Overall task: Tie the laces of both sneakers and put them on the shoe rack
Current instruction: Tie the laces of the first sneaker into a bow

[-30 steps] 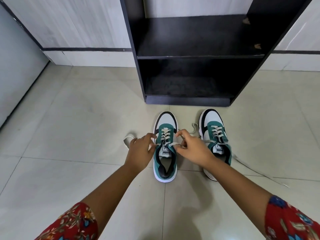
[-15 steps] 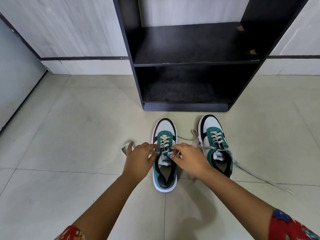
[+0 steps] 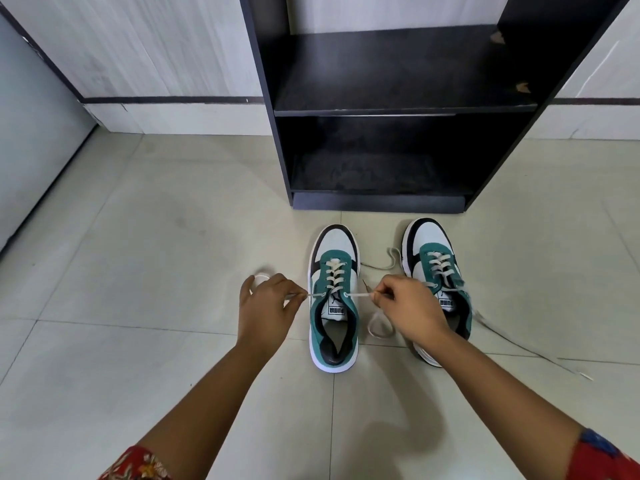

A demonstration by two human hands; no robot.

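Two green, white and black sneakers stand side by side on the tiled floor, toes toward the rack. On the left sneaker (image 3: 334,299), my left hand (image 3: 268,308) pinches the left lace end and my right hand (image 3: 407,308) pinches the right lace end. Both ends are pulled out sideways from the top eyelets. The rest of the right lace (image 3: 379,329) loops on the floor under my right hand. My right hand partly covers the right sneaker (image 3: 434,268), whose untied laces (image 3: 519,344) trail over the floor. The black shoe rack (image 3: 398,112) stands just beyond the toes.
The rack has two open shelves with nothing on them, the lower one near floor level. A grey panel (image 3: 31,133) runs along the left and a white wall (image 3: 156,46) stands behind. Pale tiled floor (image 3: 138,271) spreads to the left and near me.
My hands have moved apart from the middle of the left sneaker, drawing its lace ends out to either side. The view has shifted slightly.
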